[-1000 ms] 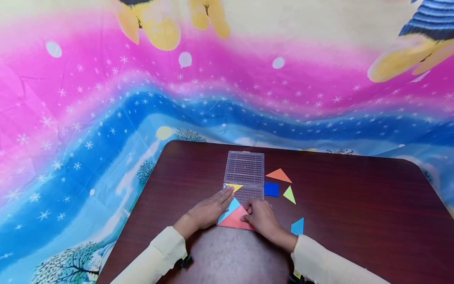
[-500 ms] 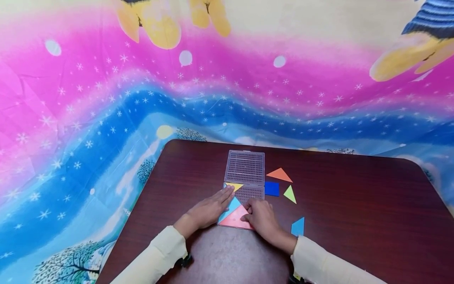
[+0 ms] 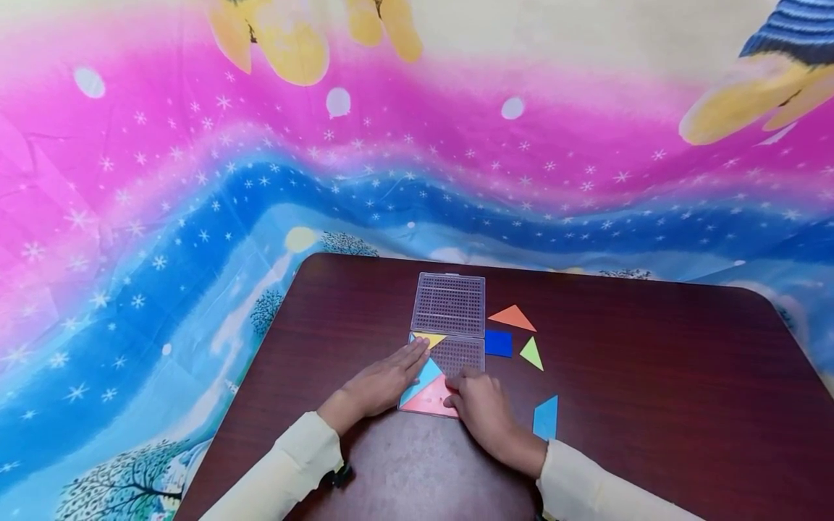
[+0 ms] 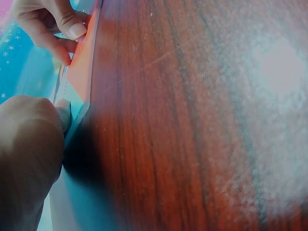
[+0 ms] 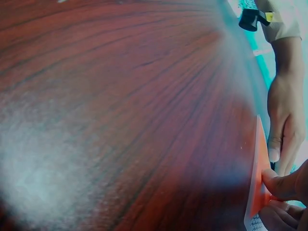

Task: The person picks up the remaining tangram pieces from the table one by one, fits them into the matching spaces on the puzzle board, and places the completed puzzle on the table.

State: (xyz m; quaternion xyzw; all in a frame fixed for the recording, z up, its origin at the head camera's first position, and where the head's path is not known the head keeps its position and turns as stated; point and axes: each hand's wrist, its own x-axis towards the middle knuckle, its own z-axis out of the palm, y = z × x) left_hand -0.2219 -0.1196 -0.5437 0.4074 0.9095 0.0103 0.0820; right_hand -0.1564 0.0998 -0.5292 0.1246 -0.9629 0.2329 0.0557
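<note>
A clear plastic case with a grid pattern (image 3: 459, 356) lies opened flat on the table, its other half (image 3: 448, 304) behind. In its near half lie a red triangle tile (image 3: 426, 399), a light-blue tile (image 3: 423, 380) and a yellow tile (image 3: 431, 340). My left hand (image 3: 384, 380) rests across the case's left side, fingers straight, partly covering the tiles there. The right hand (image 3: 485, 409) has its thumb and curled fingers on the red triangle's right part, as the right wrist view also shows on the red tile (image 5: 260, 173).
Right of the case lie an orange triangle (image 3: 515, 318), a dark-blue square (image 3: 499, 344), a yellow-green triangle (image 3: 533, 354) and a blue four-sided tile (image 3: 546, 417). The brown table (image 3: 651, 405) ends at a printed backdrop cloth (image 3: 456, 159).
The right hand has shifted slightly over the red triangle, its index finger now lower on the tile's upper edge. My left hand stays in place. Loose tiles lie as before.
</note>
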